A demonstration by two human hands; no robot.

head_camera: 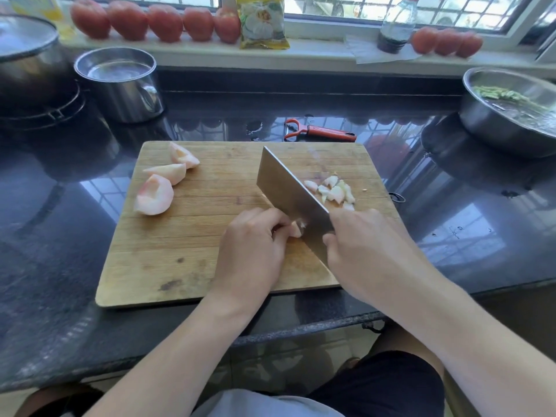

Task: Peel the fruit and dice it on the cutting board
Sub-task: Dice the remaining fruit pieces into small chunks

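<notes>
so you're looking well past the halfway point on prep but not on the dicing itself. peeling seems done: every bit of fruit showing on the cutting board (186, 266) is bare and pale, no skin that i can see, and the red peeler (320, 132) is lying off the board just past its far edge. dicing is where you're sitting now. there's a small pile of diced bits (332, 191) building up near the board's right edge, on the far side of the blade, and you're working through one more piece (296, 228) near the middle, toward the near edge. your left hand (252, 248) is curling its fingertips down over that piece and pinching it in place, knuckles up by the blade. your right hand (367, 248) is wrapping around the handle of the cleaver (290, 191), fingers closed tight, handle itself hidden under the hand. blade edge is looking down at the board right beside the piece. still left: three big peeled wedges (162, 180) waiting by the far left corner, untouched by the knife. fruit is looking whitish with pink blushes, moist and soft-ish, i'm guessing a peach, so probably slippery.
</notes>
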